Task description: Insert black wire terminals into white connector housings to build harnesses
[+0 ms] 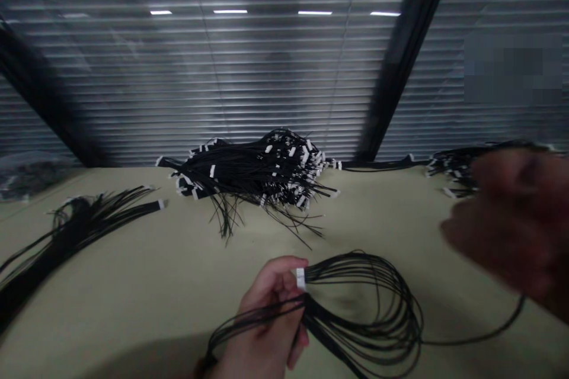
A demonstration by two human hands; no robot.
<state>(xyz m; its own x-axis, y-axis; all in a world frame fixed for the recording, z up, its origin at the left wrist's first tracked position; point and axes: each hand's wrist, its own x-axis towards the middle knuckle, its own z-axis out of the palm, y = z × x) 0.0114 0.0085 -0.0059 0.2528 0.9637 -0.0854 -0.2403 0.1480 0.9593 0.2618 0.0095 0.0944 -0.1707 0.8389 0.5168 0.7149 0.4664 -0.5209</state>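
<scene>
Looped black wires point(400, 308) extend right from the pinching left hand point(271, 314), white connector point(301, 278) at its fingertips, over a pale table point(213, 272) before blinds point(267, 71); the blurred right hand point(511, 225) perhaps pinches one wire.

The left hand point(273, 320) reaches up from the bottom of the view, its fingers curled in and its thumb bent across to meet them in a closed grip. The right hand point(507, 219) is raised at the right edge (blurred, so its fingers are hard to make out), well apart from the left, its forearm slanting down toward the lower right.
</scene>
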